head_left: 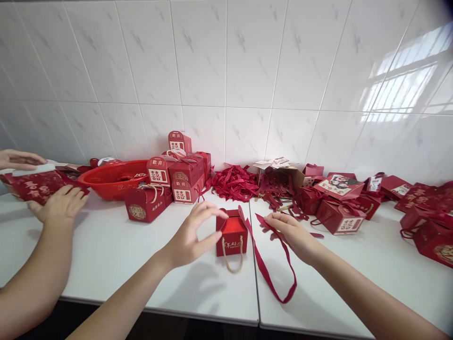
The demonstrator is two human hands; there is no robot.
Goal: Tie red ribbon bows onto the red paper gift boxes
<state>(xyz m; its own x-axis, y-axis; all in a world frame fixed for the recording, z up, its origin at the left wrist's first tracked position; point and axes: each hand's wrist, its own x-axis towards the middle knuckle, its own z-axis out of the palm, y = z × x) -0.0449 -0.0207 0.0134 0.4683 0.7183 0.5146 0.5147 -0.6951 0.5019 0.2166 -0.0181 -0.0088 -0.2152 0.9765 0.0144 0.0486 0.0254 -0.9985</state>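
A small red gift box (231, 243) with gold lettering and a cord handle (232, 270) stands in front of me. Its top gapes, showing a bright red inside, and its side flaps point up. At its left side is my left hand (193, 236), thumb and fingers apart, the tips at the flap's edge; whether they touch it I cannot tell. A dark red ribbon (264, 269) runs from the right flap, loops down over the table and rises to my right hand (288, 231), whose fingers pinch it near its end.
Finished-looking red boxes (187, 177) are stacked behind on the left, beside a red plastic basin (113, 182). Ribbons (235, 182) lie heaped at the wall, next to a carton of cut pieces (281, 182). More boxes (341, 215) stand right. Another person's hands (62, 203) handle red packaging (33, 186).
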